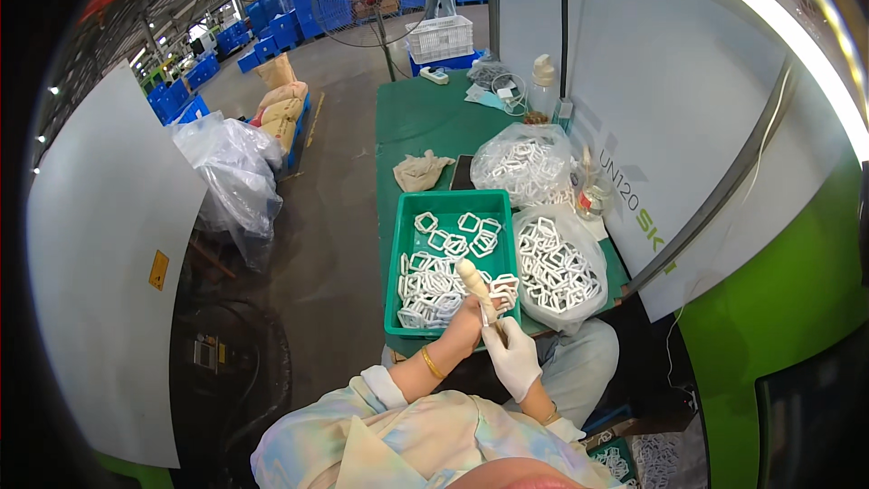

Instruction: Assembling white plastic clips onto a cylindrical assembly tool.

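Left hand (471,308) fingers pinch a white plastic piece (486,311); gloved right hand (512,355) fingers pinch its lower edge.

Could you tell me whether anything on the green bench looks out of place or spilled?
Nothing stands out: the white rings stay inside the green tray and the two clear bags, and none lie loose on the bench.

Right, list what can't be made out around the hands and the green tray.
- Left hand, head view: what it grips is too small and blurred to identify; a cream wrapped finger sticks up.
- Right hand: its white glove hides the fingers, and its grip cannot be judged.
- Green tray: the near rim is hidden behind both hands.
- White plastic frames: too small and heaped to count.
- Lower bag: its base is hidden by the table edge.
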A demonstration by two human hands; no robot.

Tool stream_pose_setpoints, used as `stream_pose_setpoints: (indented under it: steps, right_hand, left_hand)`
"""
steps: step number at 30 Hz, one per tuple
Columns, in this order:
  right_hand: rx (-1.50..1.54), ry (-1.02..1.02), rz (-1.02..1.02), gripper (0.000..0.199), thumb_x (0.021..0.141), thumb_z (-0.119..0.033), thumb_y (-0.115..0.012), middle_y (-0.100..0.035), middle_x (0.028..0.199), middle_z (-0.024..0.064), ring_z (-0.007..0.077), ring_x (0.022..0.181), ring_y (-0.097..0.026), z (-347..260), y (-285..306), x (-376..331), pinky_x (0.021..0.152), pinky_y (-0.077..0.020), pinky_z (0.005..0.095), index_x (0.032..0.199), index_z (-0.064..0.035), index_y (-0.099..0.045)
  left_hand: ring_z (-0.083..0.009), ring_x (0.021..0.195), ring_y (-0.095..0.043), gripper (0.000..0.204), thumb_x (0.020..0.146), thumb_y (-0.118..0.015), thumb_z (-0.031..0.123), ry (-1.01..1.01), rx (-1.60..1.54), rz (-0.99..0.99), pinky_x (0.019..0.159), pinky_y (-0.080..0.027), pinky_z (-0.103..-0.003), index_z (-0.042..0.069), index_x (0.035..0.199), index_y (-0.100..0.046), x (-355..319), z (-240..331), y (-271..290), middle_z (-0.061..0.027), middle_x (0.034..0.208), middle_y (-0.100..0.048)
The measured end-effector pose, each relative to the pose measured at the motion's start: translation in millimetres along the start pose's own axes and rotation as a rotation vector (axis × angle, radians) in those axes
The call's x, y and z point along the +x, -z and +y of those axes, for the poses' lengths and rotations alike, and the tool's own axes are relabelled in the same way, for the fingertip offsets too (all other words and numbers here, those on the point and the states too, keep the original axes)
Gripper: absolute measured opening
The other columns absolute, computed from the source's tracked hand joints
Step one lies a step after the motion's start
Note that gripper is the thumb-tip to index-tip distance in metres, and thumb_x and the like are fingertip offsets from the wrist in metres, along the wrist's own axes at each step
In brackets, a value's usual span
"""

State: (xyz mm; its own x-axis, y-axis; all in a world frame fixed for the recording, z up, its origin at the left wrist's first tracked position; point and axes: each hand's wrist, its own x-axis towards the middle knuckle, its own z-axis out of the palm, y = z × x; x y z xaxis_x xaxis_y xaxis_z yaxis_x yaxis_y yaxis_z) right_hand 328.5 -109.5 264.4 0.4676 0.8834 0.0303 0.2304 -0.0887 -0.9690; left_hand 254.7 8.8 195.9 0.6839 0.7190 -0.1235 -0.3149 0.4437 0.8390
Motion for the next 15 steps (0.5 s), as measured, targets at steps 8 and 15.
stream_pose_setpoints:
  steps: [8, 15]
  right_hand:
    - [-0.019, -0.007, -0.009, 0.029, 0.094, -0.029, -0.066, -0.062, 0.075, 0.0173, 0.0308, 0.065, -0.061, 4.1, 4.5, -3.5, 0.062, -0.0474, 0.0381, 0.098, -0.0010, -0.060]
    - [-0.022, -0.025, -0.048, 0.031, 0.094, -0.031, -0.065, -0.062, 0.074, 0.0162, 0.0294, 0.065, -0.061, 1.2, -0.8, 2.3, 0.063, -0.0473, 0.0378, 0.099, -0.0003, -0.061]
  left_hand:
    - [-0.0136, 0.101, -0.062, 0.026, 0.099, -0.059, 0.012, 0.069, -0.047, 0.092, 0.087, -0.050, -0.029, 0.003, 0.123, -0.060, -13.1, 12.8, -25.1, -0.0041, 0.112, -0.066]
    - [-0.0128, 0.098, -0.062, 0.021, 0.098, -0.060, 0.012, 0.065, -0.045, 0.067, 0.084, -0.050, -0.030, 0.003, 0.117, -0.061, -5.2, 10.2, -7.2, -0.0033, 0.109, -0.065]
